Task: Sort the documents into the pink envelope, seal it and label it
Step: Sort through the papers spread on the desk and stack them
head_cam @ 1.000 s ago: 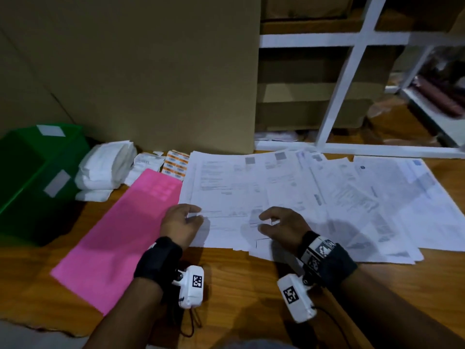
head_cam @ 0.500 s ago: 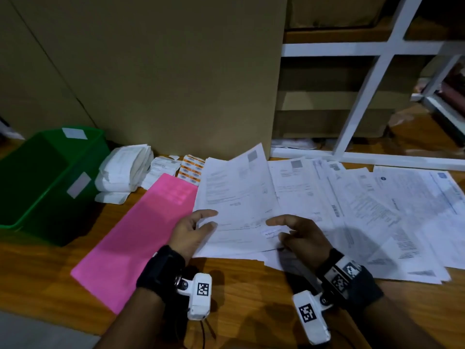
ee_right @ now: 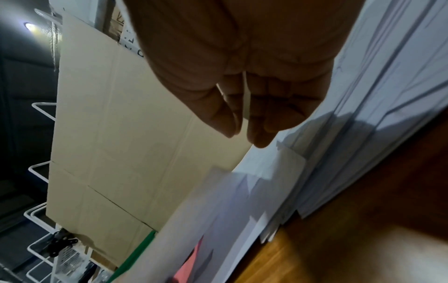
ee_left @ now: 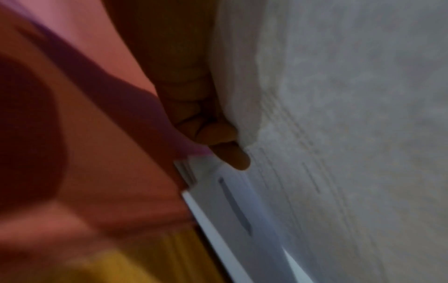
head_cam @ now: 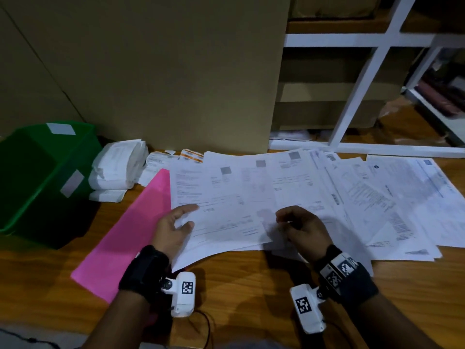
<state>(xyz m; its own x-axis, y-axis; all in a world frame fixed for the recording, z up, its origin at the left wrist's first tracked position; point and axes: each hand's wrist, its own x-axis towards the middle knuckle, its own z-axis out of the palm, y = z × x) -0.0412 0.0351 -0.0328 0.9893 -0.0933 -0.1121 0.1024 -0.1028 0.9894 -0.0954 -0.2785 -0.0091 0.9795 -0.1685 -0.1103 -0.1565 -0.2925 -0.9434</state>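
The left hand grips the left edge of a white printed paper sheet: the thumb lies on top of the page and the fingers curl beneath it, as the left wrist view confirms. The near corner of this sheet is raised off the brown wooden tabletop.

The right hand hovers at the right edge of the same sheet with its fingers curled inward. In the right wrist view a thin white strip shows between the fingertips; whether it is pinched paper or background cannot be told.

The flat pink rectangular envelope lies directly left of the left hand, partly under the wrist and under the sheet's left margin. Its long axis runs diagonally, from the near-left table edge toward the far right. The left hand is the nearer one; the right hand is well apart from the envelope, with the sheet between.

The remaining spread of white printed documents fans out to the right, overlapping, still outside the envelope.

Judgement: sorting is at an early stage. The next transfer calls for a leftward move of the held sheet, turned to match the envelope's diagonal axis. Which end of the envelope opens is not visible.
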